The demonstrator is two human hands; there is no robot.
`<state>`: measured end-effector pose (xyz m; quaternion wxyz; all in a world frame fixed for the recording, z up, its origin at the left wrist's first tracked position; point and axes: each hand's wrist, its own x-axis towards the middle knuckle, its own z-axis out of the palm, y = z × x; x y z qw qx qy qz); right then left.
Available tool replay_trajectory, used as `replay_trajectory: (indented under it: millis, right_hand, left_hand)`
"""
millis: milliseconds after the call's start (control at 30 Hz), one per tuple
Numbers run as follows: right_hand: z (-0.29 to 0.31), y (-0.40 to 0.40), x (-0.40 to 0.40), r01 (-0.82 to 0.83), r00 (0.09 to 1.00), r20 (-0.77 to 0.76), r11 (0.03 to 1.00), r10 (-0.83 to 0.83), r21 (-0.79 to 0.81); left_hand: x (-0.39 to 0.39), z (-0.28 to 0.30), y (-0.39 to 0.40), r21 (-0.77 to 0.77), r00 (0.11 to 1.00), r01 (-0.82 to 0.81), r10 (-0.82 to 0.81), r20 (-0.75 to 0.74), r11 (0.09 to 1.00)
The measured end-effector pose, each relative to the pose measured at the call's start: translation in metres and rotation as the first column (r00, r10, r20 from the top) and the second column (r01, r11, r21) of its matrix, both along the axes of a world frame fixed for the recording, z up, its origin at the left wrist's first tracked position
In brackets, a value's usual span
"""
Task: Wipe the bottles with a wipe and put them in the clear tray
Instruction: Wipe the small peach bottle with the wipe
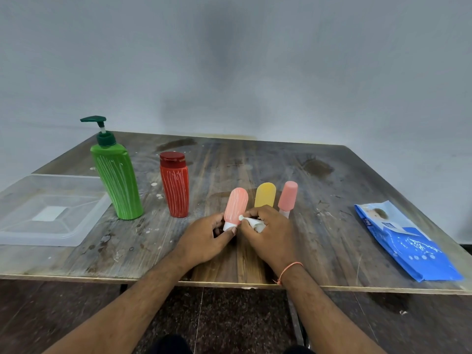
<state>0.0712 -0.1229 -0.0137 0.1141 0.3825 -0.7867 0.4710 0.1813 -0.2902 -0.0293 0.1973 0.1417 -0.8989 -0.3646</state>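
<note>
**Inspector:** Plain grey wall behind; a worn, stained wooden counter (293,169) carries everything. State the position of the hands.

**Assistant:** Left hand (204,238) grips the white cap end of a small peach bottle (236,204), fingers curled round it, holding the body tilted up and away from the person. Right hand (270,231) has a crumpled white wipe (252,222) bunched in its fingers, pressed against the lower side of that bottle. Judgement: holding it by the cap leaves the coloured body exposed for wiping.

**Inspector:** Condition of the remaining bottles?

**Assistant:** Green pump bottle (117,180) and red bottle (175,185) stand upright toward the left, both covered in white scribble marks. Yellow bottle (265,194) and pink bottle (288,195) stand just behind the hands, near each other. The peach one also shows faint white streaks. Judgement: these marks are what the wiping is meant to remove.

**Inspector:** Destination?

**Assistant:** Clear tray (84,215) sits at the far left edge of the counter, just beside the green pump bottle. No bottle is in it. Judgement: the task is at an early stage, with the first bottle under the wipe.

**Inspector:** Supplies?

**Assistant:** Blue wipes pack (406,244) lies flat at the right, well apart from the bottles, within the right hand's side for taking a fresh sheet.
</note>
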Motion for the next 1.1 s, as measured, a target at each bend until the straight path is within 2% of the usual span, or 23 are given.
replay_trajectory:
  millis: [200, 367, 533, 700, 833, 933, 1100]
  right_hand:
    - [-0.003, 0.000, 0.000, -0.091, 0.995, -0.053, 0.996, 0.090, -0.013]
    - [-0.005, -0.002, -0.002, -0.030, 0.996, -0.089, 0.999, 0.028, -0.023]
    - [-0.005, -0.001, 0.000, -0.097, 0.987, -0.131, 0.995, 0.094, -0.019]
    - [-0.007, -0.004, -0.001, -0.026, 0.989, -0.145, 1.000, 0.024, -0.013]
    - [-0.006, -0.003, 0.000, -0.069, 0.982, -0.175, 0.998, 0.066, -0.009]
    - [-0.006, -0.002, 0.001, -0.105, 0.981, -0.166, 0.994, 0.106, 0.013]
    - [-0.007, -0.005, 0.001, -0.022, 0.984, -0.176, 1.000, 0.018, -0.018]
  left_hand:
    - [0.001, 0.000, 0.001, 0.025, 0.999, 0.014, -0.013, -0.047, 1.000]
    - [0.003, 0.004, 0.004, 0.028, 0.999, 0.002, -0.001, -0.045, 1.000]
    - [0.004, 0.004, 0.004, -0.009, 0.999, -0.018, 0.018, -0.040, 1.000]
    - [0.005, 0.006, 0.005, -0.047, 0.999, -0.030, 0.028, -0.034, 0.998]
    - [0.006, 0.006, 0.006, -0.062, 0.997, -0.059, 0.057, -0.043, 0.996]
    - [0.007, 0.008, 0.008, -0.132, 0.997, -0.070, 0.064, -0.049, 0.989]
    - [0.008, 0.008, 0.013, -0.305, 0.991, -0.132, 0.122, -0.054, 0.943]
